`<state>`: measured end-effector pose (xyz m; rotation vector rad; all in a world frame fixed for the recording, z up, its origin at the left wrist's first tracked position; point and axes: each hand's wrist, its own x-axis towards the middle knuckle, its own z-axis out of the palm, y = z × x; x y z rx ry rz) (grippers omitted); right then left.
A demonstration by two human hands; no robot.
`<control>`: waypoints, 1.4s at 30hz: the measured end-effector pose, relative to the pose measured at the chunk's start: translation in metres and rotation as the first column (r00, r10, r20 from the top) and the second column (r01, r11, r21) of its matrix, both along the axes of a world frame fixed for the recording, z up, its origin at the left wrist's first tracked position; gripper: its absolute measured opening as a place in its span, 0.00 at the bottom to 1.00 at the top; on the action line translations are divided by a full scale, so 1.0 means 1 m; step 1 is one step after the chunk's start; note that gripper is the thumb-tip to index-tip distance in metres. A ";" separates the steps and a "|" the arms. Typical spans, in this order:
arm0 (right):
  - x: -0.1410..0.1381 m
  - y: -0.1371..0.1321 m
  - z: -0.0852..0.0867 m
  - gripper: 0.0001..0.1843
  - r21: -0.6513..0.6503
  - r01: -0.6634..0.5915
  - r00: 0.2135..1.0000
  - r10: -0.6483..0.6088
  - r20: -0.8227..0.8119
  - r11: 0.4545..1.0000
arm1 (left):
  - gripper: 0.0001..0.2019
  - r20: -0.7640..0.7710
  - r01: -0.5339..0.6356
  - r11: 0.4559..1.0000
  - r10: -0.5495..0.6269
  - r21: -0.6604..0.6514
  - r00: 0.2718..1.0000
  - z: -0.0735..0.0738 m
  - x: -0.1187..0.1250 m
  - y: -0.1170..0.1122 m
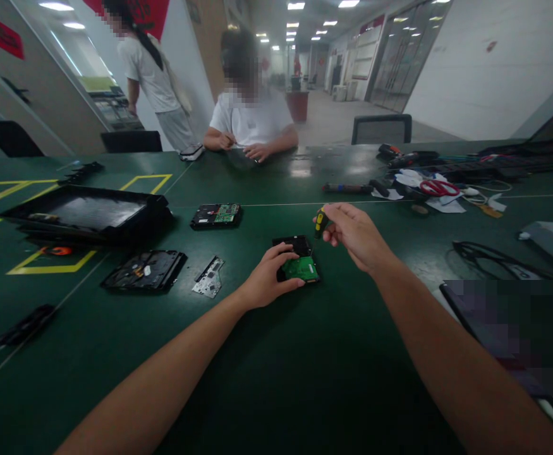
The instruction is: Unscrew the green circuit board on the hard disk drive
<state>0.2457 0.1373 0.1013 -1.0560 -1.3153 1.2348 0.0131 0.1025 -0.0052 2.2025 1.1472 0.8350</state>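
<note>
In the head view, the left hand lies across a drive with a green board on the green tabletop, its grip spread, thumb by the near edge. The right hand's grip pinches a yellow-and-black screwdriver near the drive's right side; whether its tip touches, I cannot tell. A silvery plate lies left of the left hand.

Glass doors, a mesh-backed chair and hard drives on a green worktable suggest an office-like workshop.
</note>
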 end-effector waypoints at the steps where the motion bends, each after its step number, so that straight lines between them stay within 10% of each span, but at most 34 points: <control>1: 0.000 0.000 -0.001 0.12 0.008 0.005 1.000 -0.005 0.005 1.000 | 0.30 0.001 -0.001 1.000 0.001 -0.002 1.000 0.000 0.000 0.000; 42: 0.002 -0.001 -0.001 0.15 0.015 -0.063 0.998 0.063 0.008 0.998 | 0.27 -0.001 0.004 1.000 -0.004 0.005 1.000 -0.001 0.003 0.000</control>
